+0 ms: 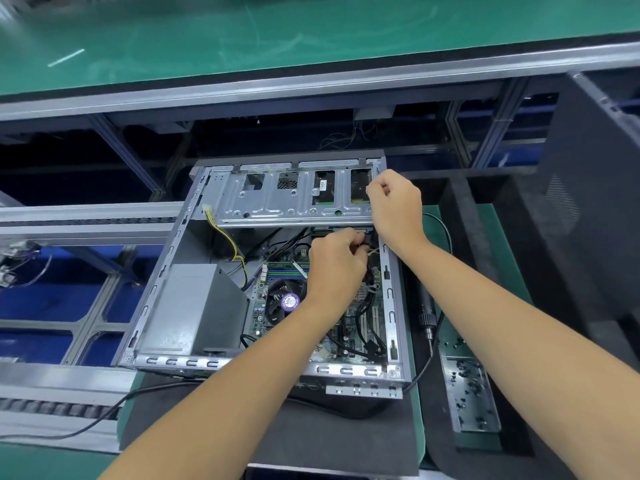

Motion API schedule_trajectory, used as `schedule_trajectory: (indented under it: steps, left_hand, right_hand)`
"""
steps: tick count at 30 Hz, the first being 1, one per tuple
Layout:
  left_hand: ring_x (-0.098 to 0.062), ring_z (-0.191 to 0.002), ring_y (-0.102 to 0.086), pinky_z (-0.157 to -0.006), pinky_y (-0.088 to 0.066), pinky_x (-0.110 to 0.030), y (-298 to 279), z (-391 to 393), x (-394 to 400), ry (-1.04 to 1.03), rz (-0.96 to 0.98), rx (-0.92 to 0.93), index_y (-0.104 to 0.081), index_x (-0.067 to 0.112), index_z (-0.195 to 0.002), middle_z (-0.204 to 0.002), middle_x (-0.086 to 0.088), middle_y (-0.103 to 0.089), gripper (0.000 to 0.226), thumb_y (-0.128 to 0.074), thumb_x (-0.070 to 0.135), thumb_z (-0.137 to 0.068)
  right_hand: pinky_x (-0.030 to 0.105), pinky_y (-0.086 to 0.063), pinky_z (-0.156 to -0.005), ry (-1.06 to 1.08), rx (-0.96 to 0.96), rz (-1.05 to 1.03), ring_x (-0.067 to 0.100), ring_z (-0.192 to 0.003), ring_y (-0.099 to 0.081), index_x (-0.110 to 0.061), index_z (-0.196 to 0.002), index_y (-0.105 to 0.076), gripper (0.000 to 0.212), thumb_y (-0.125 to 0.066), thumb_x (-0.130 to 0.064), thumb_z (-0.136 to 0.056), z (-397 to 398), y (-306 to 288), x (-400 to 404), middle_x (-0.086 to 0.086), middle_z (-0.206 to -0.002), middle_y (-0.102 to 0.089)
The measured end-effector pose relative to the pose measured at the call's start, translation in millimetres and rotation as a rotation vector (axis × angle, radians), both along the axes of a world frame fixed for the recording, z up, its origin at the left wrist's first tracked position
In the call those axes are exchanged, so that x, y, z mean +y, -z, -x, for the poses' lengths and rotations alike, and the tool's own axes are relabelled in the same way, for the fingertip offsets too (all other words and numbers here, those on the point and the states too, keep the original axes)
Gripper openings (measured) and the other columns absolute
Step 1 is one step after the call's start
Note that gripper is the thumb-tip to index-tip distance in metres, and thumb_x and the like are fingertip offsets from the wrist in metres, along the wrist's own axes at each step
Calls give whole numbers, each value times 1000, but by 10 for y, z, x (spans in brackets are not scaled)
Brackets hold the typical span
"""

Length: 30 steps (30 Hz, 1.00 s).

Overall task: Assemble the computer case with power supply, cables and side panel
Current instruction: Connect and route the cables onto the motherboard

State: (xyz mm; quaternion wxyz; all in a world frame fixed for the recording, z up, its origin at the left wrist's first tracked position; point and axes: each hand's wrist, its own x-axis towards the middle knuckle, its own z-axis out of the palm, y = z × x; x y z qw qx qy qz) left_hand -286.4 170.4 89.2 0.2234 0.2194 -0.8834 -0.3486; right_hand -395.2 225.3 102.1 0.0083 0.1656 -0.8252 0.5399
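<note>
The left hand (334, 263) reaches into the far right corner of the case, its fingers curled and pinching a small black cable connector (363, 241) just under the front edge of the drive cage. The right hand (394, 206) is above it, fingers curled in a loose fist against the right end of that cage; what it grips, if anything, is hidden behind the knuckles — I cannot tell.

The open grey steel computer case (166, 268) lies on its side on a dark foam mat (311, 441), open side up, its long axis running away from the person and leaning slightly left, with the perforated silver drive cage (277, 206) at the far end. The connector sits at the cage's near right corner, just right of the left fingertips and below the right wrist.

Inside the case: a plain grey box-shaped power supply (194, 306) fills the near left quarter; a green motherboard (259, 317) covers the floor to its right, carrying a round black cooler fan with a purple sticker (285, 301). A yellow-and-black wire bundle with a white plug (221, 233) runs from the cage's left end down towards the board, and black cables (367, 327) trail along the right wall.

Right of the case lies a black electric screwdriver (425, 313), tip towards the person, and beyond it a shallow grey metal tray (485, 420) holding scattered small black screws (464, 379). A dark perforated side panel (585, 209) stands upright at the far right.
</note>
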Motion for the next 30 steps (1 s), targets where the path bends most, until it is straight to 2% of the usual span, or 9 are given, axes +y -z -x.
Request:
schedule_trajectory:
  steps: [2, 8, 14, 19, 25, 27, 28, 30]
  left_hand:
    - [-19, -68, -63, -71, -48, -28, 13, 2, 31, -22, -20, 9, -74, 4, -87, -79, -5, -73, 7, -68, 7, -83]
    - [-24, -75, -66, -74, -48, -27, 52, 34, 82, -47, -19, 18, -74, 4, -93, -85, -8, -74, 12, -64, 4, -86]
    - [-35, -69, -62, -66, -48, -38, 64, 57, 119, -87, 64, -15, -71, 2, -87, -78, -14, -72, 12, -60, 5, -87]
    - [-36, -71, -61, -67, -47, -40, 72, 62, 109, -87, 113, -63, -70, 2, -92, -79, -15, -71, 14, -57, 6, -89]
    - [-34, -71, -59, -58, -36, -35, 20, 62, 64, -8, 322, -231, -66, 5, -89, -77, -13, -65, 14, -52, 6, -89]
    - [-31, -56, -54, -47, -26, -29, -36, 42, 53, -12, 430, -242, -65, 6, -76, -66, -10, -58, 7, -63, 0, -80]
    - [-27, -45, -44, -43, -17, -24, -78, 31, 59, -15, 464, -226, -62, 5, -65, -58, -8, -51, 13, -70, -5, -70]
    - [-21, -43, -31, -41, -10, -19, -132, 17, 36, -11, 537, -165, -55, 5, -51, -53, -5, -43, 27, -77, -11, -52]
  right_hand:
    - [41, -45, -68, 0, 2, 2, 19, -73, -48, 6, -83, -61, 21, -48, -5, -95, 1, 4, -1, 19, -81, -63]
    - [40, -45, -68, 1, 3, 4, 17, -72, -49, 3, -84, -62, 20, -48, -5, -95, 2, 7, 0, 15, -80, -63]
    - [35, -43, -65, -9, 1, 14, 16, -71, -48, 2, -81, -61, 20, -48, -5, -95, 6, 20, -1, 8, -75, -58]
    - [33, -41, -64, -14, -15, 18, 16, -71, -47, 1, -81, -60, 20, -48, -5, -95, 16, 27, -3, 8, -75, -57]
    - [31, -38, -60, -20, -14, 23, 14, -67, -45, 3, -81, -60, 20, -48, -5, -95, 17, 38, -1, 8, -73, -57]
    - [31, -39, -60, -18, -14, 24, 14, -66, -45, 3, -81, -60, 20, -48, -5, -95, 21, 46, -3, 7, -73, -57]
    - [32, -39, -60, -17, -14, 24, 14, -66, -46, 3, -81, -61, 20, -48, -5, -95, 23, 50, -3, 8, -73, -57]
    - [32, -39, -61, -14, -16, 27, 14, -67, -46, 2, -81, -61, 19, -49, -5, -94, 31, 56, -9, 8, -74, -58]
